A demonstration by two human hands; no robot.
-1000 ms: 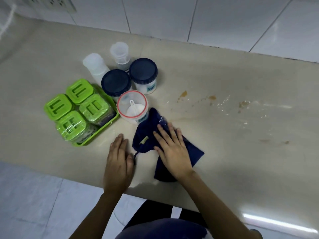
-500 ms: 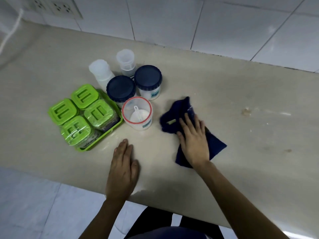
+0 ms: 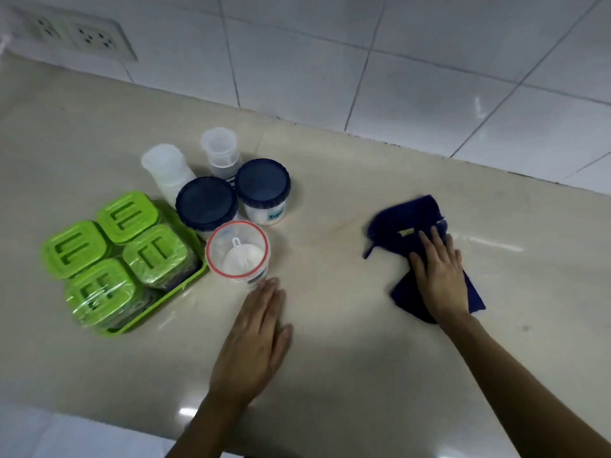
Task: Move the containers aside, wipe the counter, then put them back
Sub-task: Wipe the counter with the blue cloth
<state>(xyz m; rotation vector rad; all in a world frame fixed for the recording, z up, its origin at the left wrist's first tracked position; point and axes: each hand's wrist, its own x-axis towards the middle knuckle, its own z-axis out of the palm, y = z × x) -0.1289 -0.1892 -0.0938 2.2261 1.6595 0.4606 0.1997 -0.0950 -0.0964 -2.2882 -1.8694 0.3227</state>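
Note:
A dark blue cloth [image 3: 405, 223] lies on the beige counter [image 3: 330, 342] at mid right. My right hand [image 3: 438, 271] presses flat on the cloth's near half. My left hand [image 3: 256, 338] rests flat on the counter, fingers together, its tips just short of a clear jar with a red rim [image 3: 238, 251] that holds a white scoop. Behind this jar stand two white jars with dark blue lids [image 3: 206, 203] [image 3: 263, 183] and two translucent containers [image 3: 165, 168] [image 3: 220, 150]. Left of them a green tray [image 3: 158, 305] holds several green-lidded boxes [image 3: 127, 213].
A white tiled wall [image 3: 396, 77] runs along the back of the counter, with power sockets [image 3: 89, 36] at upper left. The counter's front edge [image 3: 99, 414] runs close to my left wrist, with pale floor tiles below it.
My right hand has swept the cloth to the right, away from the jars, over the stains that showed earlier. My left hand has stayed flat near the red-rimmed jar.

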